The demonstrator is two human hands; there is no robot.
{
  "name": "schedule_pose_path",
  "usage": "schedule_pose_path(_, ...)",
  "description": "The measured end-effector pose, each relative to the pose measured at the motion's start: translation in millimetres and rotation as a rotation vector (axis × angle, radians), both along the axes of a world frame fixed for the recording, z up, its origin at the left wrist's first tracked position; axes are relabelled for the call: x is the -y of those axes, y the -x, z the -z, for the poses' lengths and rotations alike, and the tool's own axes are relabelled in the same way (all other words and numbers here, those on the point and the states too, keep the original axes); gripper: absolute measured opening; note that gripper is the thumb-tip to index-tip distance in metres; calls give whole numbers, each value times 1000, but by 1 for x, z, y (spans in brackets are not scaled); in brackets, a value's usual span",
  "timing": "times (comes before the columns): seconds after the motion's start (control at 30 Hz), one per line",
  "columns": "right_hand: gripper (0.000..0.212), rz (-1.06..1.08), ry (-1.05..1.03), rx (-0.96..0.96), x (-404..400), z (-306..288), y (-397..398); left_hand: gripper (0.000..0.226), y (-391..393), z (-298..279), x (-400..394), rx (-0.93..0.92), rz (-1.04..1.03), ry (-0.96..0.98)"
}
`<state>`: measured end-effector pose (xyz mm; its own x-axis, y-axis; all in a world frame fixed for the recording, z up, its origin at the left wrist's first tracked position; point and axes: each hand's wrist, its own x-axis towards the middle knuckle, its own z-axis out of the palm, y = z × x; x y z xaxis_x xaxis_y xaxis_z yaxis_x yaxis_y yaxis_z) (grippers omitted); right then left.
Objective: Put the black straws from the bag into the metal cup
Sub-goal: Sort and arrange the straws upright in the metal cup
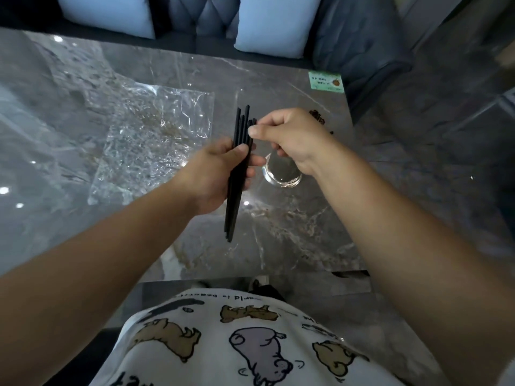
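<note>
My left hand (214, 174) holds a bundle of several black straws (234, 201) upright above the grey marble table (292, 232). My right hand (292, 140) pinches the top end of one straw in that bundle between thumb and forefinger. The shiny metal cup (281, 178) stands on the table just right of the bundle, partly hidden under my right hand. The clear plastic bag (150, 146) lies flat and crumpled on the table to the left of both hands.
A green sticker (326, 82) sits at the table's far right corner, with dark marks (317, 117) beside my right hand. Light blue cushions (273, 23) on a dark sofa lie beyond the far edge. The table's right edge drops to the floor.
</note>
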<state>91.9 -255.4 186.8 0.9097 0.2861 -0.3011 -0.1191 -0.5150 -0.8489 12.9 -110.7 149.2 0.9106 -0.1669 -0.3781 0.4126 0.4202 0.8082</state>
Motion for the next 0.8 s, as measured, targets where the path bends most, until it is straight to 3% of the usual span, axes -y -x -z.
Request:
schedule_pose_path(0.17, 13, 36, 5, 21, -16, 0, 25, 17, 14, 4, -22, -47, -6, 85)
schedule_pose_path(0.27, 24, 182, -101, 38, -10, 4, 45, 14, 14, 2, -33, -55, -117, 212)
schedule_pose_path(0.33, 34, 340, -299, -118, -8, 17, 72, 15, 12, 0, -39, -34, -233, 284)
schedule_pose_path(0.43, 55, 540, -682, -539, -25, 40, 124, 13, 8, -2, -38, -13, -366, 303)
schedule_pose_path(0.5, 61, 663, -873, -679, -42, 47, 140, 10, 8, -4, -30, 26, -389, 272)
schedule_pose_path(0.63, 53, 878, -956, -662, -56, 36, 134, 11, 9, -8, -19, 121, -366, 207)
schedule_pose_path(0.8, 49, 871, -965, -637, -46, 26, 128, 15, 12, -14, -9, 199, -314, 140)
